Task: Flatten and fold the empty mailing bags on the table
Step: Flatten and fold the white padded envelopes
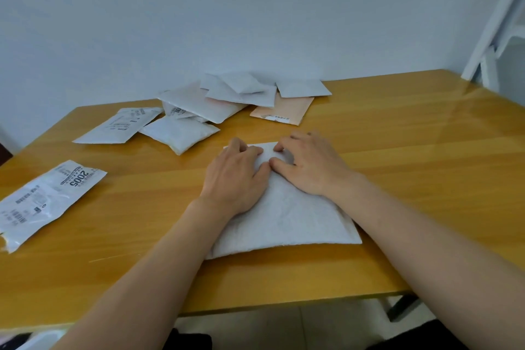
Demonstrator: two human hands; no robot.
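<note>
A white padded mailing bag [284, 219] lies flat on the wooden table [412, 179] in front of me. My left hand [235, 176] and my right hand [309, 163] both rest palm down on its far half, side by side, thumbs nearly touching. The fingers of both hands bend down at the bag's far edge and press on it. Whether they pinch that edge I cannot tell.
A pile of several white and pink mailing bags [227, 99] lies at the table's far side. A flat labelled bag [119, 125] sits left of it, and another printed bag [42, 202] lies at the left edge. A white frame [494, 25] stands at the far right.
</note>
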